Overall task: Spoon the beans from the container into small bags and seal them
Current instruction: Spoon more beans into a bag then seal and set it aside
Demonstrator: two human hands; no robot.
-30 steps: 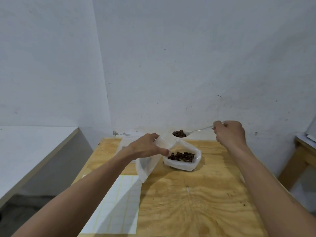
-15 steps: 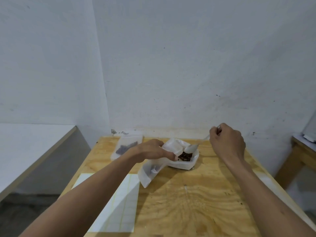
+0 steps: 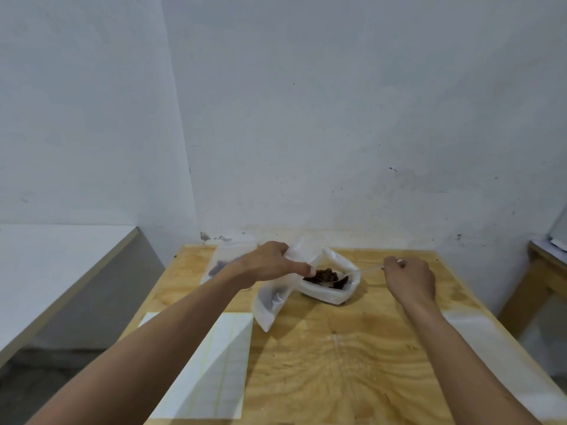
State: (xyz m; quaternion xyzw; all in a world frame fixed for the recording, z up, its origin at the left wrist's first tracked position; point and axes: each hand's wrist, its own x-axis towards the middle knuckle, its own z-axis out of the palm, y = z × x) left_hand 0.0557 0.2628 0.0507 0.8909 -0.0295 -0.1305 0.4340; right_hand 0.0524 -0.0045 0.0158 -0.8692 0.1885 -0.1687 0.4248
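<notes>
A white container (image 3: 334,294) of dark brown beans (image 3: 326,275) sits at the far middle of the wooden table (image 3: 346,372). My right hand (image 3: 409,279) grips a metal spoon (image 3: 359,271) by its handle, and the bowl of the spoon lies down among the beans. My left hand (image 3: 270,263) pinches the top of a small translucent bag (image 3: 273,297) just left of the container. The bag hangs down to the table with a few beans at its bottom. Another small bag with beans (image 3: 225,262) lies flat at the far left, partly hidden by my left arm.
A white sheet with yellow lines (image 3: 214,363) lies at the near left of the table. A white counter (image 3: 55,265) stands to the left, and a wooden bench edge (image 3: 543,277) to the right. A white wall rises right behind the table.
My right hand brought a full spoon of beans from above the container to the small bag, then lowered the spoon back into the beans. My left hand kept hold of the bag.
</notes>
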